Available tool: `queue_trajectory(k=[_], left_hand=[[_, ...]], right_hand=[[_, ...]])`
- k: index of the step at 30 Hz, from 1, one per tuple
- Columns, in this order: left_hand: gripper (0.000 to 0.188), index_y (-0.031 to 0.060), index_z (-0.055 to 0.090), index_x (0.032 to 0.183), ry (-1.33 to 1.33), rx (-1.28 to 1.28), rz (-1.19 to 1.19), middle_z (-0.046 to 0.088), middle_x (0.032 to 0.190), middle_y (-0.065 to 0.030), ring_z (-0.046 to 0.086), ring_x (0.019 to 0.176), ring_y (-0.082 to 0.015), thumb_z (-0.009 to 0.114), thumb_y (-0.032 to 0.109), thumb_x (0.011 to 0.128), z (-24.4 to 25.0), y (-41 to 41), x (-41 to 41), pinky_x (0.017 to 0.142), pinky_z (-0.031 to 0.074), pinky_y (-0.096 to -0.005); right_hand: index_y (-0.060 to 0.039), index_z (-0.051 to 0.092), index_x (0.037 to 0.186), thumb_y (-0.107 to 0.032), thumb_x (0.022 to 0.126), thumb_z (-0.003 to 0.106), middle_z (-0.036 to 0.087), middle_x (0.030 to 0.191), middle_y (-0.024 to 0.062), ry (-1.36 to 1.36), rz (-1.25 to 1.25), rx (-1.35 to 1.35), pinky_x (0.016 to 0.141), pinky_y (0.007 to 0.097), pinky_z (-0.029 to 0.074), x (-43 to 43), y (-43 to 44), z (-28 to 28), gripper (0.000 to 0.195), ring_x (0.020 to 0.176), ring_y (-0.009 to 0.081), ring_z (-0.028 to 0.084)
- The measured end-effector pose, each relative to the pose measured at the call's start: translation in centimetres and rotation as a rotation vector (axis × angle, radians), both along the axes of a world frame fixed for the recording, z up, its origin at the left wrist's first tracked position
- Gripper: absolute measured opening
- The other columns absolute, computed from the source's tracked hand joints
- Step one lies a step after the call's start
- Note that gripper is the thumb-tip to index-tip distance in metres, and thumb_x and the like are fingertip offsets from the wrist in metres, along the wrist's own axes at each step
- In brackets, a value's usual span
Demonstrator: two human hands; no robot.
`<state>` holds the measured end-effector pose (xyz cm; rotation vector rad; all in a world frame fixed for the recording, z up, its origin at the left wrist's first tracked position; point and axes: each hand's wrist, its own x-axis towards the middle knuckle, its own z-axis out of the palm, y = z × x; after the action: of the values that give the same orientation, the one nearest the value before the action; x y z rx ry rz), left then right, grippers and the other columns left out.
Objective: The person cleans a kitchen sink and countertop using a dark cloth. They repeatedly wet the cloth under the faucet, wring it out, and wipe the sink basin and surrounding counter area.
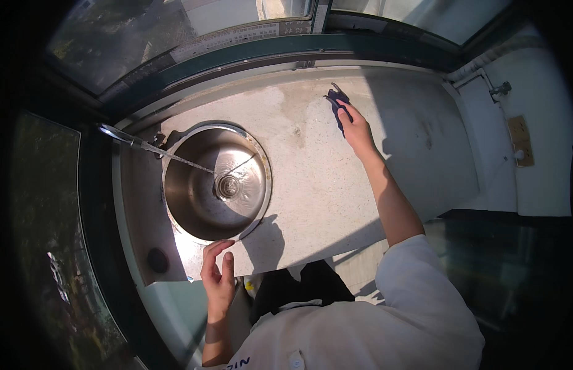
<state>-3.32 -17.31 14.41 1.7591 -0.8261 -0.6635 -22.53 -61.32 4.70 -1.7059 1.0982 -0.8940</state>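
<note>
My right hand [357,126] grips a bunched dark blue cloth [338,104] against the far part of the pale speckled countertop [314,185]. Dark ends stick out past the fingers on the cloth's far side. My left hand [218,268] hangs at the counter's front edge, near the front rim of the round steel sink [268,185]. Its fingers and thumb are apart with nothing between them; whether a fingertip touches the rim cannot be made out. Water runs from the chrome faucet [117,133] down into the sink, by the drain strainer [229,186].
Dark-framed windows [277,53] border the counter at the back and left. A round dark disc [158,260] lies at the front left corner. On the right wall are a small valve [501,89] and a socket plate [520,138]. Shadow covers the counter's right side.
</note>
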Motion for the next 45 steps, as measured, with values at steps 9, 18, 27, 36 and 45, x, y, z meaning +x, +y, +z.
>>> queue_trajectory(k=[9, 18, 27, 36, 45], left_hand=[[0.022, -0.0027, 0.068, 0.119, 0.091, 0.054, 0.291, 0.069, 0.121, -0.0137, 0.062, 0.115, -0.0232, 0.062, 0.012, 0.103, -2.7, 4.1, -2.9, 0.105, 0.044, -0.0353], [0.020, -0.0027, 0.068, 0.119, -0.061, 0.008, 0.339, 0.069, 0.120, -0.0123, 0.062, 0.112, -0.0211, 0.060, 0.008, 0.104, -0.5, 4.9, -5.9, 0.101, 0.045, -0.0324], [0.021, -0.0020, 0.068, 0.120, 0.191, 0.064, 0.415, 0.069, 0.120, -0.0080, 0.061, 0.105, -0.0130, 0.059, 0.009, 0.105, -3.7, 5.6, -3.8, 0.092, 0.046, -0.0259], [0.020, -0.0016, 0.070, 0.118, 0.037, -0.022, 0.193, 0.068, 0.117, -0.0112, 0.061, 0.112, -0.0204, 0.061, 0.011, 0.105, 0.4, 2.3, -0.2, 0.101, 0.044, -0.0318], [0.030, 0.0019, 0.063, 0.132, 0.474, -0.224, 0.127, 0.070, 0.118, -0.0091, 0.062, 0.114, -0.0205, 0.056, 0.021, 0.110, -3.9, -3.5, 5.5, 0.101, 0.048, -0.0329]], right_hand=[[-0.0127, 0.062, 0.144, -0.019, 0.099, 0.068, 0.046, 0.160, 0.0153, 0.583, 0.355, -0.541, 0.124, 0.0512, 0.026, 2.6, 16.6, -0.9, 0.046, 0.151, 0.0380, 0.036], [-0.0008, 0.065, 0.134, -0.019, 0.108, 0.057, 0.066, 0.132, 0.0162, -0.065, 0.181, -0.002, 0.107, 0.0332, 0.044, 0.9, 4.6, 1.7, 0.033, 0.126, 0.0265, 0.060], [-0.0092, 0.062, 0.144, -0.018, 0.098, 0.068, 0.046, 0.160, 0.0123, 0.551, 0.526, -0.489, 0.124, 0.0588, 0.027, 1.7, 19.2, 0.3, 0.047, 0.153, 0.0365, 0.034], [-0.0051, 0.065, 0.137, -0.019, 0.105, 0.058, 0.059, 0.146, 0.0184, 0.356, 0.038, -0.371, 0.113, 0.0419, 0.046, 10.8, 2.9, -0.3, 0.035, 0.135, 0.0371, 0.055], [-0.0014, 0.051, 0.150, -0.035, 0.111, 0.045, 0.060, 0.148, 0.0147, -0.938, 0.493, 1.090, 0.118, 0.0440, 0.043, 12.9, 13.2, 7.1, 0.052, 0.135, 0.0283, 0.058]])
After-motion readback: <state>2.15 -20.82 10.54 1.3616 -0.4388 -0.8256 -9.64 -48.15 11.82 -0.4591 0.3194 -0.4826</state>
